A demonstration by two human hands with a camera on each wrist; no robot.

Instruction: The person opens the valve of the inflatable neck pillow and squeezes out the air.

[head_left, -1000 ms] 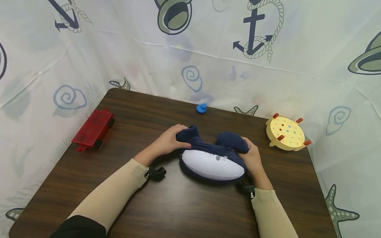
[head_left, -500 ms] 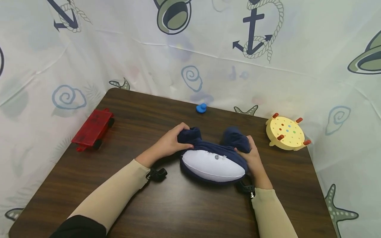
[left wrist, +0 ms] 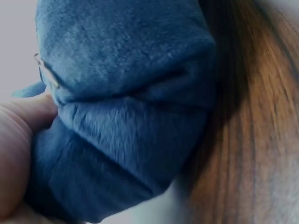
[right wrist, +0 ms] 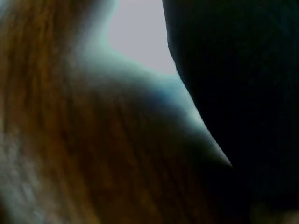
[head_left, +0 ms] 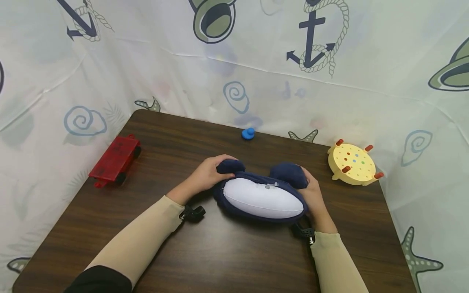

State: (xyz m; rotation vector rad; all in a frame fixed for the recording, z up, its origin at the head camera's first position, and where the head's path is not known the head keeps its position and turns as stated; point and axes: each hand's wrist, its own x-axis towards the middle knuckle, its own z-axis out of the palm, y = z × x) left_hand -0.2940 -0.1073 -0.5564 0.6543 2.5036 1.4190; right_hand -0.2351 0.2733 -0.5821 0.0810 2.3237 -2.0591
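A navy plush neck pillow (head_left: 253, 178) lies in front of me at mid-table, its two ends pointing away. Its cover is open along the near side, where a white inflatable inner cushion (head_left: 261, 199) with a clear valve (head_left: 272, 185) shows. My left hand (head_left: 205, 176) grips the pillow's left end, thumb on the near side. On the other end, my right hand (head_left: 313, 195) holds the plush from the right, some fingers hidden behind it. Creased blue plush (left wrist: 135, 126) fills the left wrist view, with a small zipper pull (left wrist: 46, 71) near the thumb. The right wrist view is dark and blurred.
A red toy skateboard-like cart (head_left: 115, 158) with black wheels stands at the table's left edge. At the back edge sits a small blue knobbed piece (head_left: 248, 133). A round yellow dotted toy (head_left: 352, 165) with red-brown pegs rests at the right edge. A printed sheet hangs behind.
The pillow's two ends have been bent and reshaped between my hands. Its white inner cushion has tipped and shows a little wider. The other objects stay where they were.
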